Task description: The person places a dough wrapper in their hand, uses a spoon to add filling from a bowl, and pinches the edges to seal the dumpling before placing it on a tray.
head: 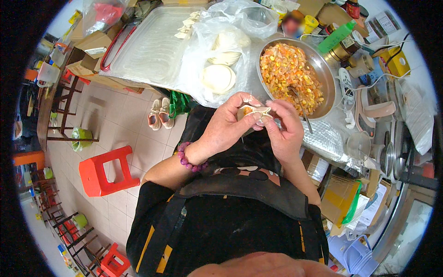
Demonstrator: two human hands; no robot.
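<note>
Between my two hands is a dumpling wrapper (242, 112) folded over orange filling. My left hand (228, 119), with a purple bead bracelet (188, 161) at the wrist, cups it while the thumb presses its edge. My right hand (285, 121) pinches the wrapper's right end, where the edges meet; the left side still gapes and shows filling. Beyond my hands lies a stack of round wrappers (218, 78) on a clear plastic bag (193, 86). To the right stands a steel bowl (327, 76) of chopped filling (287, 72) with a spoon (306, 119) resting in it.
A translucent tray (145, 45) at the back left carries several dumplings (188, 24) along its right side. Jars and a green bottle (337, 36) crowd the back right, with a white power strip (346, 83) and cables. A red stool (93, 176) and shoes (161, 114) are on the tiled floor.
</note>
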